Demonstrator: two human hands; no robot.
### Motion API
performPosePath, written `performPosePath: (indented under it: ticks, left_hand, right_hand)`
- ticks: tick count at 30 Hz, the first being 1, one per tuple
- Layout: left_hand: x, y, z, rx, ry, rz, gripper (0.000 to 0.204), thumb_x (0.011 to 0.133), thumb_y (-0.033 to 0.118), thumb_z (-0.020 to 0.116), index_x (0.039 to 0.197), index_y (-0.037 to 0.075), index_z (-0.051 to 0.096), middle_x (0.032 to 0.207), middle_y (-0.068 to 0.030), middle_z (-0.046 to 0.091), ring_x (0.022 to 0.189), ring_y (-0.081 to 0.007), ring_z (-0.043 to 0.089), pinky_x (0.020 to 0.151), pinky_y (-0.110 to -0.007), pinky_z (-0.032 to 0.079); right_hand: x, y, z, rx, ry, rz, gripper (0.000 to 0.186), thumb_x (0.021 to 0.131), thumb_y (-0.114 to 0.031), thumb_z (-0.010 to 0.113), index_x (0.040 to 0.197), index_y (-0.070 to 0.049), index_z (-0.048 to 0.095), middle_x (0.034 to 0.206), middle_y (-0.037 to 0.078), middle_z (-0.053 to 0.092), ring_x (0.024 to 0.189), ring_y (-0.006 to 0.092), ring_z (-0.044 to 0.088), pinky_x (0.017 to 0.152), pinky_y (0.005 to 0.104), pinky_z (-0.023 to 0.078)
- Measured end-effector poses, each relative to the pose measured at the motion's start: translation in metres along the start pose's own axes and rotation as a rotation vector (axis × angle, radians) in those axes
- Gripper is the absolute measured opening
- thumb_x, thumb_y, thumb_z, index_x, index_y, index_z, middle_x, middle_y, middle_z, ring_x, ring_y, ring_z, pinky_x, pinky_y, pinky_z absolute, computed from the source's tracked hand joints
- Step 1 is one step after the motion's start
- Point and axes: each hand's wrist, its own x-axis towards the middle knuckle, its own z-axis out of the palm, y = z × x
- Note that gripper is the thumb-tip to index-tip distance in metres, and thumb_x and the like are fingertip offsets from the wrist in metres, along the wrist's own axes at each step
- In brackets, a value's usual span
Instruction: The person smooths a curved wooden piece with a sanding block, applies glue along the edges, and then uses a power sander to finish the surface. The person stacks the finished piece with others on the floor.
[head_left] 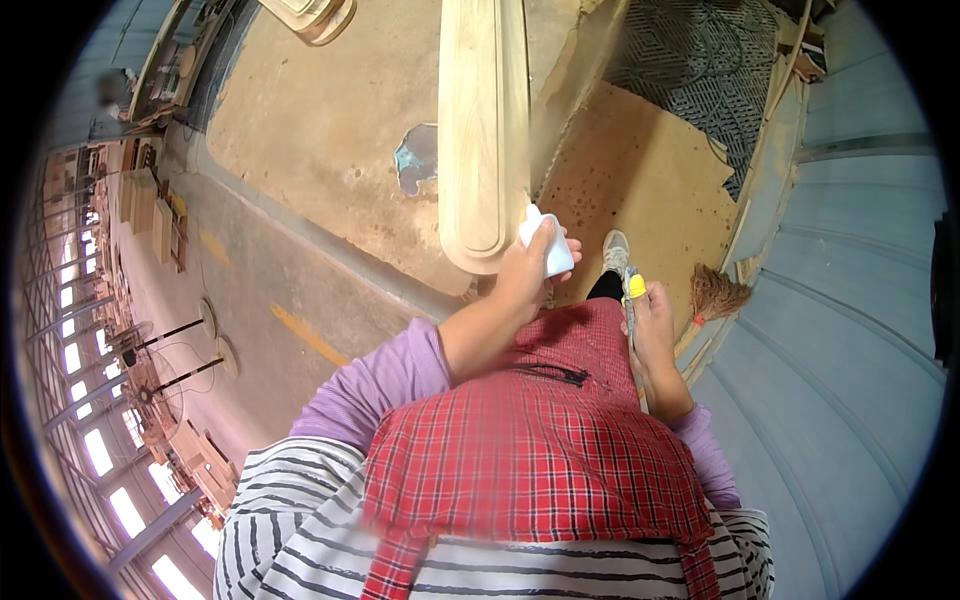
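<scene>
My left hand [525, 270] grips a white squeeze bottle [554, 255] with a nozzle, beside the lower end of a long pale wooden board [468, 140] with rounded end and stepped edge. My right hand [652, 325] holds a slim tool with a yellow part [636, 286], low in front of my red checked apron [530, 470]. The details of that tool are too small to make out.
Another wooden piece [310, 15] lies top centre-left. A straw broom [718, 290] is by the blue metal wall [840, 260] at right. Wooden sheets [155, 215], a stand fan [145, 390] and more timber are at left. A patterned mat [690, 90] lies upper right.
</scene>
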Motion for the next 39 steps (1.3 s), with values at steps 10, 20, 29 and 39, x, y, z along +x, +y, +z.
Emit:
performPosePath:
  ticks: [10, 20, 29, 39]
  left_hand:
    - [0.003, -0.008, -0.009, -0.035, -0.075, -0.018, 0.038, 0.094, 0.043, 0.054, 0.111, 0.009, 0.051, 0.096, -0.0083, 0.065, 0.084, -0.0172, 0.063, 0.069, -0.033, 0.049]
    - [0.026, -0.03, -0.021, -0.251, -0.186, -0.132, 0.041, 0.1, 0.045, 0.034, 0.116, 0.009, 0.045, 0.11, -0.0108, 0.054, 0.101, -0.0245, 0.055, 0.093, -0.042, 0.044]
    - [0.013, -0.012, -0.002, -0.239, -0.225, -0.102, 0.044, 0.1, 0.044, 0.038, 0.116, 0.005, 0.049, 0.107, -0.0075, 0.057, 0.099, -0.0182, 0.056, 0.089, -0.035, 0.046]
    - [0.005, -0.003, 0.001, -0.233, -0.193, -0.143, 0.045, 0.094, 0.054, 0.046, 0.097, 0.01, 0.054, 0.091, -0.0046, 0.057, 0.086, -0.0181, 0.055, 0.08, -0.035, 0.046]
  right_hand:
    - [-0.001, -0.006, 0.008, 0.006, -0.111, -0.006, 0.01, 0.098, -0.017, 0.047, 0.102, -0.008, 0.044, 0.076, 0.005, 0.059, 0.05, 0.0066, 0.049, 0.043, 0.0191, 0.037]
    - [0.013, -0.017, 0.078, -0.219, -0.195, -0.147, 0.022, 0.082, -0.013, 0.068, 0.096, 0.001, 0.059, 0.07, 0.002, 0.057, 0.056, 0.0087, 0.054, 0.051, 0.0253, 0.044]
    - [0.012, -0.027, 0.085, -0.68, 0.022, -0.762, 0.032, 0.075, -0.011, 0.068, 0.105, -0.004, 0.06, 0.091, 0.015, 0.062, 0.081, 0.0333, 0.06, 0.071, 0.0402, 0.048]
    - [0.013, -0.026, 0.081, -0.944, -0.014, -0.961, 0.044, 0.067, -0.008, 0.07, 0.109, -0.01, 0.059, 0.094, 0.009, 0.057, 0.085, 0.0286, 0.06, 0.071, 0.038, 0.051]
